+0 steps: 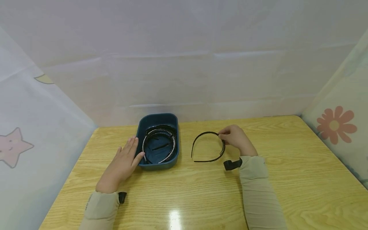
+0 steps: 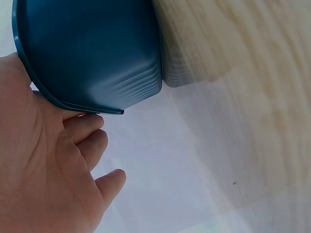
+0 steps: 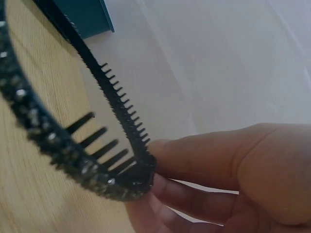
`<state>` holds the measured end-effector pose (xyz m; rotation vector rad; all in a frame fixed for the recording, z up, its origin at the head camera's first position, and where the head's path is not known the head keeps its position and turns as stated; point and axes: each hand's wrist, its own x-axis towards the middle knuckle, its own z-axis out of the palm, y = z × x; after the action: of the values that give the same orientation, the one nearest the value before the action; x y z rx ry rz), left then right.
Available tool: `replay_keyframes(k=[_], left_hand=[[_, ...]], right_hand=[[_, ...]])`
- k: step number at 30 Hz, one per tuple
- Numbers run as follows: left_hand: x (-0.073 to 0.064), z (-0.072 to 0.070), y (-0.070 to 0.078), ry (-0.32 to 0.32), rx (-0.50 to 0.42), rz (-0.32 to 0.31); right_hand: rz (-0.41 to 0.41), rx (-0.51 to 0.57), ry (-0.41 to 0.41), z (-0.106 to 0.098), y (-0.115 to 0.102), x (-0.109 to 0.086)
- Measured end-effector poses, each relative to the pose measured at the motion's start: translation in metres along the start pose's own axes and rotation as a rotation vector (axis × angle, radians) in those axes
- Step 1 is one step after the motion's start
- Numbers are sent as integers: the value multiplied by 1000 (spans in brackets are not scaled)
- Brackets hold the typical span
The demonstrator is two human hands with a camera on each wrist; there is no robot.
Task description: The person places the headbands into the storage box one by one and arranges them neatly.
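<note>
My right hand (image 1: pixel 237 139) pinches a black headband (image 1: pixel 223 149) between thumb and fingers, on the right of the bin. In the right wrist view, the headband (image 3: pixel 41 132) shows a sparkly, stone-covered outer face and comb teeth along its inside. My left hand (image 1: pixel 122 164) lies with extended fingers along the left rim of a dark blue plastic bin (image 1: pixel 159 166). The left wrist view shows the palm against the wall of the bin (image 2: pixel 97 53), the fingers loosely bent. Several headbands (image 1: pixel 173 145), dark and silvery white, lie overlapping inside the bin.
A wood-grain table (image 1: pixel 201 191) carries the bin near its back edge. Behind it hangs a white sheet (image 1: pixel 184 80); printed sheets with a flower (image 1: pixel 334 125) and a star (image 1: pixel 14 147) flank the sides. Black wrist cameras (image 1: pixel 232 164) sit on both forearms.
</note>
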<state>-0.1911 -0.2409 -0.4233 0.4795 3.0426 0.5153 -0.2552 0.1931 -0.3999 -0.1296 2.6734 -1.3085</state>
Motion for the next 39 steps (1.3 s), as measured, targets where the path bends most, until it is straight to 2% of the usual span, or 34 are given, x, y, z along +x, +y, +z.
replay_keyframes(k=[11,21,26,39], left_hand=[[0,2,-3,6,8,-1],[-1,2,-1,14,12,-9],[-2,2,-1,14,9,-15],[-1,6,-1,17,13,-5]], right_hand=[[6,111,182,9,-9,3],[-21,343,300,20,-16,6],[-51,431,319,28,-24,7],[-134,568,289,53,-37,14]])
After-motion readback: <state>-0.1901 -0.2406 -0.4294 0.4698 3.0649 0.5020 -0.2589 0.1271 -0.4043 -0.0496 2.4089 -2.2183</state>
